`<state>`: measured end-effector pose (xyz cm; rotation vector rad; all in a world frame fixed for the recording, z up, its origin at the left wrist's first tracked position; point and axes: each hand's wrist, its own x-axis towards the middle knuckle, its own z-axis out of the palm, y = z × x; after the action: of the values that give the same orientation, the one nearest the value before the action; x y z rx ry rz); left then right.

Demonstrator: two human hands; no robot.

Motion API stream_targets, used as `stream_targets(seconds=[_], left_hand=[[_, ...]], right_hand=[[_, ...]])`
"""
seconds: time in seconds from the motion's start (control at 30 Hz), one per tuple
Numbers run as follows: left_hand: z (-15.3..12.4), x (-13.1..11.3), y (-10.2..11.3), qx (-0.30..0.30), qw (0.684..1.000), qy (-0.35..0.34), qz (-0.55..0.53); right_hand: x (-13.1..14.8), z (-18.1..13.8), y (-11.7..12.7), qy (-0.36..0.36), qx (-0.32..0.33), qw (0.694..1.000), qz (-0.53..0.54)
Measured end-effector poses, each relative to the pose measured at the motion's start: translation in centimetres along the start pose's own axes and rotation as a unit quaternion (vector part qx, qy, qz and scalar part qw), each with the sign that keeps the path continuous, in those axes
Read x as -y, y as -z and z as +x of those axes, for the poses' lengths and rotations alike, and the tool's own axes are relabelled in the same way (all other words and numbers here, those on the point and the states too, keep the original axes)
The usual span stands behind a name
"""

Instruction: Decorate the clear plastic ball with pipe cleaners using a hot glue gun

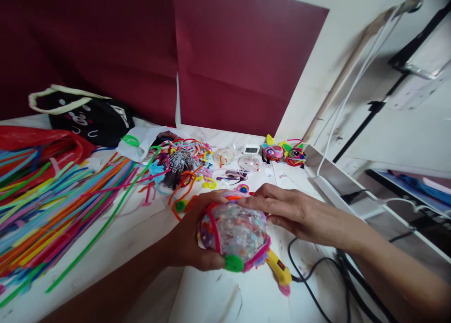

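A clear, see-through plastic ball (243,231) trimmed with pipe cleaners is held up over the table. Pink strands run along its edges, and a green coiled disc (234,263) is at its lower edge. My left hand (197,236) is closed round its left side, the thumb low near the green disc. From the right, my right hand (294,208) presses its fingers together on the top edge, over an orange and pink strip. A yellow glue gun (279,266) lies behind and below the ball, partly hidden by it.
Many coloured pipe cleaners (81,205) spread across the left. A tangle of trimmed pieces (190,149), clear plastic domes (249,162), a small digital clock (251,149) and finished-looking decorated balls (283,151) stand farther back. Black cables (338,266) lie right; a black bag (88,116) sits back left.
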<state>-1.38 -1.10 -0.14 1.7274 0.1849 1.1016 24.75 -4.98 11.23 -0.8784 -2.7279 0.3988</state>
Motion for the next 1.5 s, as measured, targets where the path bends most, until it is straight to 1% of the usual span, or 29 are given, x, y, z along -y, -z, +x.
stream_targets(seconds=[0.17, 0.33, 0.57, 0.87, 0.97, 1.13, 1.23, 1.5], left_hand=[[-0.01, 0.35, 0.02, -0.003, 1.0, -0.015, 0.007], [0.12, 0.5, -0.13, 0.003, 1.0, -0.014, -0.004], [0.16, 0.27, -0.07, -0.005, 0.999, -0.034, 0.025], [0.12, 0.4, -0.46, -0.006, 0.999, -0.034, 0.008], [0.04, 0.4, -0.37, -0.003, 0.999, -0.03, 0.013], [0.11, 0.24, -0.21, 0.004, 0.998, -0.042, 0.04], [0.2, 0.24, -0.3, 0.004, 0.998, -0.045, 0.038], [0.12, 0.39, -0.42, 0.007, 0.999, -0.035, 0.024]], right_hand=[[-0.29, -0.14, -0.22, -0.007, 0.0, 1.0, 0.011], [-0.51, -0.07, -0.15, -0.007, 0.005, 1.0, 0.023], [-0.39, -0.05, -0.18, -0.007, 0.008, 0.999, 0.036], [-0.06, -0.3, -0.32, -0.011, 0.007, 0.999, 0.045], [-0.18, -0.41, -0.39, -0.009, 0.006, 0.999, 0.041], [-0.2, -0.53, -0.42, 0.007, -0.004, 1.0, 0.007], [-0.06, -0.6, -0.42, 0.007, -0.006, 1.0, -0.007], [0.1, -0.82, -0.57, 0.007, -0.009, 1.0, -0.005]])
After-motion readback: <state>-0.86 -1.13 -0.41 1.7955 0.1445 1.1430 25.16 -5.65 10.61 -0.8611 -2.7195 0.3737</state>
